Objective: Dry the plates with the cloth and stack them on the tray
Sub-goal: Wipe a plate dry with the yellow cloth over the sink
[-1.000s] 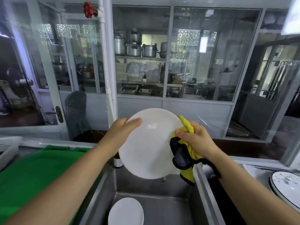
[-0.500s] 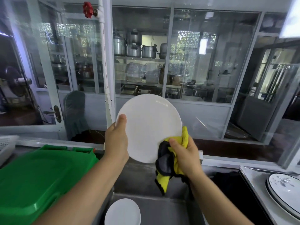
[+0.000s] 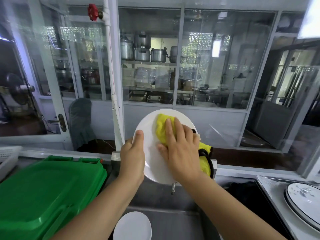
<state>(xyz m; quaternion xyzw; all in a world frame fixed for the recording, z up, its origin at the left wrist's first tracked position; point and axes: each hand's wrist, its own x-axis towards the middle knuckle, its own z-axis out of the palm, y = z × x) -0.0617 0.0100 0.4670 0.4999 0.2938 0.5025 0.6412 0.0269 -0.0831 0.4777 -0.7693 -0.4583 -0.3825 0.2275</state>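
Head view. White plate (image 3: 152,153) held upright at frame centre, above the steel sink (image 3: 166,201). Left hand (image 3: 132,157) gripping the plate's left rim, thumb laid over the front face, fingers hidden behind. Right hand (image 3: 181,149) flat on the plate's face, fingers straight and spread, pressing the yellow cloth (image 3: 161,129) against the upper middle of the plate; rest of cloth, yellow with black trim, hanging off the plate's right edge below the wrist. Second white plate (image 3: 132,226) lying in the sink at lower centre. Patterned plates (image 3: 303,205) with dark rims stacked on the tray (image 3: 270,184) at lower right. Green lidded bin (image 3: 46,191) at lower left. White basket (image 3: 8,156) at far left edge. Red valve (image 3: 92,12) on pipe, upper left. Steel pots (image 3: 143,49) on shelf behind glass, upper centre
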